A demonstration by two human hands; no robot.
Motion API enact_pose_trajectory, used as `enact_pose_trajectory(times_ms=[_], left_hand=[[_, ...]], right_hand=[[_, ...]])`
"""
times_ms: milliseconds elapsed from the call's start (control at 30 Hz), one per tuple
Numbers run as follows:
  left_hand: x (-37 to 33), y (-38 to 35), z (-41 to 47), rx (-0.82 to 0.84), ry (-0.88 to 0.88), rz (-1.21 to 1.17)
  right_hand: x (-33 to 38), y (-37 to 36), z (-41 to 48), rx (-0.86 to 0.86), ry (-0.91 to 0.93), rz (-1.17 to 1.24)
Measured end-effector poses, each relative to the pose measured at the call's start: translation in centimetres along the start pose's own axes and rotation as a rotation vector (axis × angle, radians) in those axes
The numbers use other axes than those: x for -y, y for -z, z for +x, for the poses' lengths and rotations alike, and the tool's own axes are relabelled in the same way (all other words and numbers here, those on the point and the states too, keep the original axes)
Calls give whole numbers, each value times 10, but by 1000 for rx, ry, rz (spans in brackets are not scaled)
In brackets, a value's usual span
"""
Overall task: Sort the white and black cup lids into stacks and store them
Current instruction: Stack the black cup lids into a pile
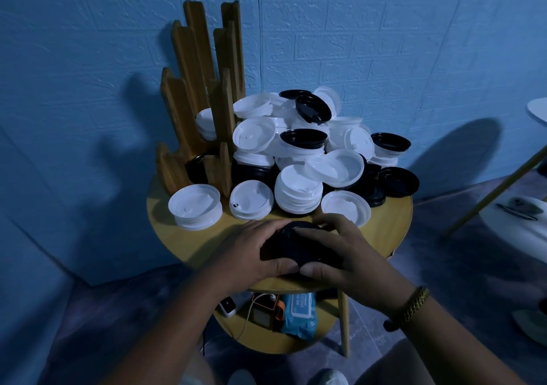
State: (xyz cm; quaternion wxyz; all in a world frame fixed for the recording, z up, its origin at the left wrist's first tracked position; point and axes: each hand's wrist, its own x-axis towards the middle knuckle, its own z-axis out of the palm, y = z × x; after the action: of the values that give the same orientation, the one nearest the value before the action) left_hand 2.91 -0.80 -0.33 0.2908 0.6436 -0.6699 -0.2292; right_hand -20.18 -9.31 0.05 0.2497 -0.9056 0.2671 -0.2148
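Left hand (pixel 255 250) and right hand (pixel 340 251) both clasp black lids (pixel 296 244) at worktop (pixel 189 241) front edge; mixed lid pile (pixel 299 150) behind

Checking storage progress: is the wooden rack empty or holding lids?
Holding lids: a white stack sits in one slot of the wooden rack, black lids in a lower slot.

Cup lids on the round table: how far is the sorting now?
Done: several white stacks stand at the front, and the wooden rack already holds some white and black lids. In hand: the left hand and right hand grip a black stack. Left: the big mixed pile behind.
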Motion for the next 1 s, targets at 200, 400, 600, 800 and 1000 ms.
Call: enact_pose_trajectory(times_ms=[200,400,600,800,1000], left_hand=[[1,-1,0,-4,7,6],[-6,0,-1,-6,-2,83],[-6,-2,-3,-22,0,78],[-5,0,-2,-67,32,64],[0,-3,-3,-60,45,17]], right_hand=[[0,0,-2,-93,-64,86],[0,-6,-3,-129,-8,-60],[2,-4,1,-42,-9,-193],[13,26,40,-344,21,-136],[6,66,110,-502,-33,-315]])
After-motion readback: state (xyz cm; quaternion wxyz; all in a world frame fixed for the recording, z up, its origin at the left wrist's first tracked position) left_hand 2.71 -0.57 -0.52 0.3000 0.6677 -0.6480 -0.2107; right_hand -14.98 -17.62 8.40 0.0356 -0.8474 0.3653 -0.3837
